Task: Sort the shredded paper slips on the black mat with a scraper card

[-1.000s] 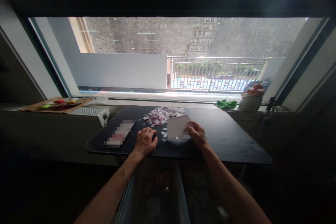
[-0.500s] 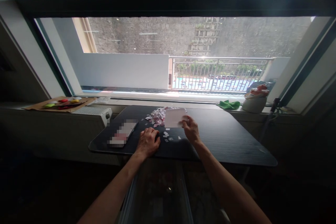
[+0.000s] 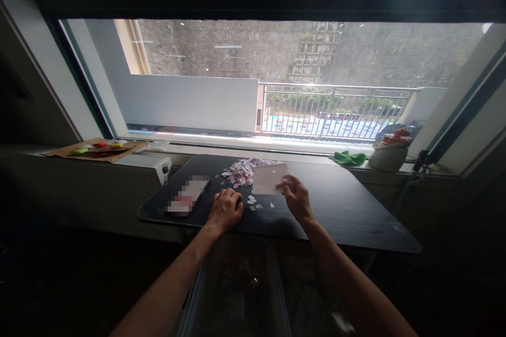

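My right hand (image 3: 296,196) pinches a pale, square, flat sheet (image 3: 268,179) by its right edge and holds it up off the table. Its fingertips are a little blurred. Directly behind the sheet lies a heap of small torn paper scraps (image 3: 239,171), partly covered by it. My left hand (image 3: 226,209) rests palm down on the black table (image 3: 336,205), fingers bent and thumb apart, with nothing visible in it. Between the two hands a few loose paper scraps (image 3: 253,200) lie on the tabletop.
A phone-like device (image 3: 188,196), its screen blurred out, lies left of my left hand. On the sill are a cardboard sheet (image 3: 55,151) with coloured items, a green cloth (image 3: 348,158) and a whitish container (image 3: 389,158). A large window stands behind the table.
The view has shifted slightly. My right hand has moved a little to the right with the sheet, which now tilts slightly differently. My left hand stays resting on the table.
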### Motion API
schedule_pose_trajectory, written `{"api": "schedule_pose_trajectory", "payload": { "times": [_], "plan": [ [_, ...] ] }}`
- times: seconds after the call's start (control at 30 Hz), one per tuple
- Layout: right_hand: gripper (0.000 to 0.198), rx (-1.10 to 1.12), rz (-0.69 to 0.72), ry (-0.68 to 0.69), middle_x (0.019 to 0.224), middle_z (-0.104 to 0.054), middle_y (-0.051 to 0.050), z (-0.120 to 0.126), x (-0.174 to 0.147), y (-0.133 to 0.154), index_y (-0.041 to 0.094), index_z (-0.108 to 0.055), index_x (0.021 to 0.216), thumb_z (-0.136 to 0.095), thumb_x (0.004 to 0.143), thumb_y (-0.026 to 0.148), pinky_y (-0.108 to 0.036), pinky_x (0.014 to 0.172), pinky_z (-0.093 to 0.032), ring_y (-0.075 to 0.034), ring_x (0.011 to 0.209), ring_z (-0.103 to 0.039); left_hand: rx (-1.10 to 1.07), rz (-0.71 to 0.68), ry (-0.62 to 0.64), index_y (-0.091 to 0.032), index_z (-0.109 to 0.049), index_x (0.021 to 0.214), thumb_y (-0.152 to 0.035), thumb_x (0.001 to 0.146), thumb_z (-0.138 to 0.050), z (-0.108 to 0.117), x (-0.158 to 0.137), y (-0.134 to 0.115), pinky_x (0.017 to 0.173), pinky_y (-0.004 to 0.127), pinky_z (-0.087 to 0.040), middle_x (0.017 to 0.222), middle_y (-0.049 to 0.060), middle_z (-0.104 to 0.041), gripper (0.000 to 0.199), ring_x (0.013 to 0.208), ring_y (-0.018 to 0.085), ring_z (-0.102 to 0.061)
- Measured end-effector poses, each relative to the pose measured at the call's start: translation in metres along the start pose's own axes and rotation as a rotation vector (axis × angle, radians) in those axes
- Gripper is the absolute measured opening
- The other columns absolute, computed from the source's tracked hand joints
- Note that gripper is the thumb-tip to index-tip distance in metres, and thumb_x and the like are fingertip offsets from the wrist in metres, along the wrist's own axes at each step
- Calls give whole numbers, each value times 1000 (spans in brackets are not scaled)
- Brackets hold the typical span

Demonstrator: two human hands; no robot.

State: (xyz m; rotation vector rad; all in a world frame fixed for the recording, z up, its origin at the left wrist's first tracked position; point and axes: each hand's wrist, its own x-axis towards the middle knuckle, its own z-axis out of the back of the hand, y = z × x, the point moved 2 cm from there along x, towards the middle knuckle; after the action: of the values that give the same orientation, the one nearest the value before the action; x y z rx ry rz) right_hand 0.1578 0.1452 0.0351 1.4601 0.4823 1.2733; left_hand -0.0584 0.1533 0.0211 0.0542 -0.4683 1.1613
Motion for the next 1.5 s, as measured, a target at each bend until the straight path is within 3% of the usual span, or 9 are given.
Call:
{"api": "schedule_pose_trajectory", "payload": {
  "times": [0.13, 0.27, 0.37, 0.63, 0.7, 0.83, 0.93, 1.2, 1.5],
  "plan": [
    [29, -134, 26, 33, 77, -72, -4, -11, 1, -2, 20, -60, 100, -48, 75, 29, -36, 75, -48, -22, 76, -64, 9, -11, -3, -20, -62, 96, -29, 85, -46, -1, 0, 1, 88, 38, -37, 100, 7, -59, 22, 99, 23, -50],
    [29, -330, 36, -50, 81, -73, -5, 21, -1, 5, 21, -60, 102, -46, 77, 28, -37, 77, -46, -24, 81, -64, 11, -16, -16, -19, -62, 97, -28, 84, -46, -2, 0, 0, 88, 37, -37, 99, 7, -58, 22, 98, 23, -50],
    [28, -342, 76, -50, 80, -73, -4, 32, -2, 15, 21, -59, 102, -46, 79, 28, -35, 75, -46, -23, 81, -65, 10, -12, -9, -19, -61, 97, -28, 84, -46, -2, 0, -1, 88, 37, -37, 100, 7, -58, 22, 98, 23, -50],
    [30, -314, 61, 60, 81, -73, -3, -9, 9, 15, 21, -58, 105, -43, 80, 25, -34, 75, -46, -21, 81, -65, 15, -8, 3, -18, -62, 96, -27, 84, -47, 1, 0, -2, 87, 38, -38, 101, 8, -59, 21, 98, 24, -51],
    [29, -379, 56, 45, 81, -72, -3, 2, 9, 12, 22, -59, 103, -43, 79, 25, -34, 75, -46, -21, 80, -65, 13, -12, -5, -19, -62, 95, -27, 84, -47, 1, 0, -2, 87, 38, -38, 100, 8, -59, 21, 98, 24, -51],
    [29, -504, 27, -22, 84, -71, -6, 51, 5, 12, 21, -62, 99, -46, 77, 29, -34, 72, -45, -23, 79, -63, 8, -11, -16, -19, -62, 97, -27, 84, -47, 0, 0, -3, 88, 37, -39, 101, 8, -59, 21, 98, 23, -51],
    [29, -481, -11, -38, 84, -70, -6, 78, 4, 10, 20, -64, 94, -48, 72, 30, -34, 72, -45, -23, 78, -62, 8, -9, -12, -19, -62, 97, -27, 84, -47, 0, 0, -3, 88, 37, -39, 101, 8, -59, 22, 98, 22, -51],
    [34, -265, -102, -60, 78, -68, -7, 61, 22, -13, 16, -64, 95, -48, 69, 31, -33, 66, -47, -21, 71, -59, -2, -15, -33, -19, -62, 97, -26, 83, -48, -2, 0, -2, 88, 37, -39, 100, 8, -58, 21, 98, 22, -51],
    [33, -101, -217, 28, 78, -70, -5, 100, 14, -15, 15, -66, 92, -58, 62, 28, -29, 62, -50, -19, 70, -63, 11, -20, -29, -19, -62, 96, -26, 83, -48, 0, -1, -3, 86, 37, -40, 99, 8, -59, 20, 97, 22, -51]
  ]
}}
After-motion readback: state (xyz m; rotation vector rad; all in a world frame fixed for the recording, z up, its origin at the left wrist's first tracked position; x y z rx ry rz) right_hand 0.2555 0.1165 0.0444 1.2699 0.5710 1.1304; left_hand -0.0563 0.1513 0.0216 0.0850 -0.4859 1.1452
